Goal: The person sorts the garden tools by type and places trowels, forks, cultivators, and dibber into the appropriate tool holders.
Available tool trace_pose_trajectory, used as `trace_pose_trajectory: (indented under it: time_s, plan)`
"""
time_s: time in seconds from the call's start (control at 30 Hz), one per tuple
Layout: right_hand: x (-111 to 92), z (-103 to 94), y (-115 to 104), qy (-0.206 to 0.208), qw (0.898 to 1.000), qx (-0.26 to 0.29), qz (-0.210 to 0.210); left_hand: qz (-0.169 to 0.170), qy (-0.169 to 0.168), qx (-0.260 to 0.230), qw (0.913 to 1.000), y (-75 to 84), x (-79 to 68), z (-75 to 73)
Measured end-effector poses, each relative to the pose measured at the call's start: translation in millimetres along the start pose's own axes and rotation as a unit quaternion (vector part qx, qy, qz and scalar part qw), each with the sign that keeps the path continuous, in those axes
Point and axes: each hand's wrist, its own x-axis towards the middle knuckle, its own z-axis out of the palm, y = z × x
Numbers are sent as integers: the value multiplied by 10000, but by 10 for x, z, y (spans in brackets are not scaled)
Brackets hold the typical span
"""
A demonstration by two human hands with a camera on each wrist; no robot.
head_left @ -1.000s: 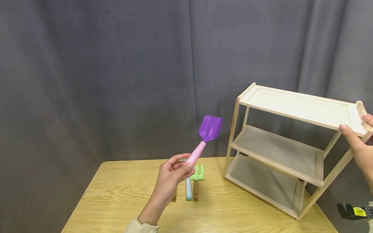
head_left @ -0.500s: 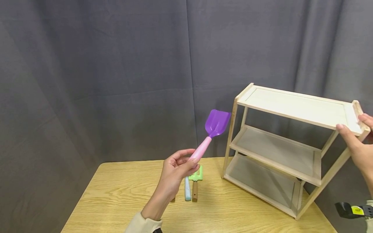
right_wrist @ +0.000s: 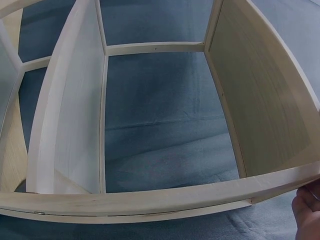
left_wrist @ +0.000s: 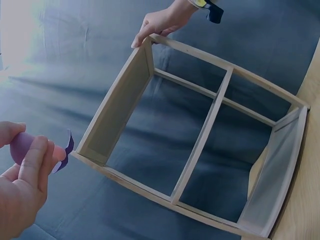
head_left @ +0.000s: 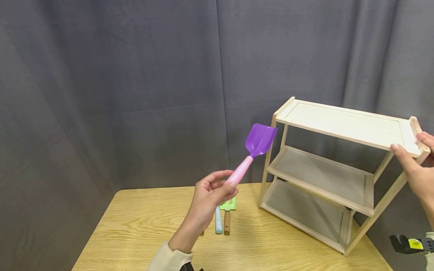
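Observation:
My left hand (head_left: 207, 199) holds a small shovel (head_left: 261, 139) up over the table, its fingers and thumb around the pink handle (head_left: 240, 170). The purple blade points up and to the right, overlapping the left post of a three-tier wooden shelf (head_left: 346, 123) in the head view. At that shelf's top right end, my right hand (head_left: 417, 173) grips the corner, thumb on the front edge and fingers over the end rail. From the left wrist, the shovel's blade (left_wrist: 63, 156) shows close beside the shelf's top corner. Only a bit of the right hand (right_wrist: 309, 212) enters the right wrist view.
On the wooden table (head_left: 142, 226) lie a green fork (head_left: 227, 222) with a brown handle and a light blue handle (head_left: 218, 223), partly hidden behind my left hand. A brown handle end peeks out beside the wrist. Behind the table hangs a grey curtain (head_left: 135, 94).
My left hand has moved up and to the right with the shovel, bringing the blade across the shelf's left post. The right hand keeps its grip on the shelf corner.

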Motion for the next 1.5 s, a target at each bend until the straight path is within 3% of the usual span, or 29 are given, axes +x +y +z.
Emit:
trace_pose_trajectory:
  time_s: [0.3,0.57,0.87,1.1,1.3,1.5]
  plan:
    - [-6,-10,-1,-12,9999,93,131,-12,-48,-99,9999,-2,125,84]
    - [-11,1,-31,27,9980,-62,631,3,-196,-209,9996,-4,207,161]
    - [-19,-14,-35,-26,9997,63,226,-52,-349,-259,9990,-4,307,235]
    - [-14,16,-124,67,9975,-71,700,-1,-444,-308,9985,16,370,296]
    - [-22,36,-217,112,9975,-8,702,4,-488,-317,9983,29,429,367]
    - [-16,25,-114,71,9978,-104,653,39,-564,-303,9979,32,489,417]
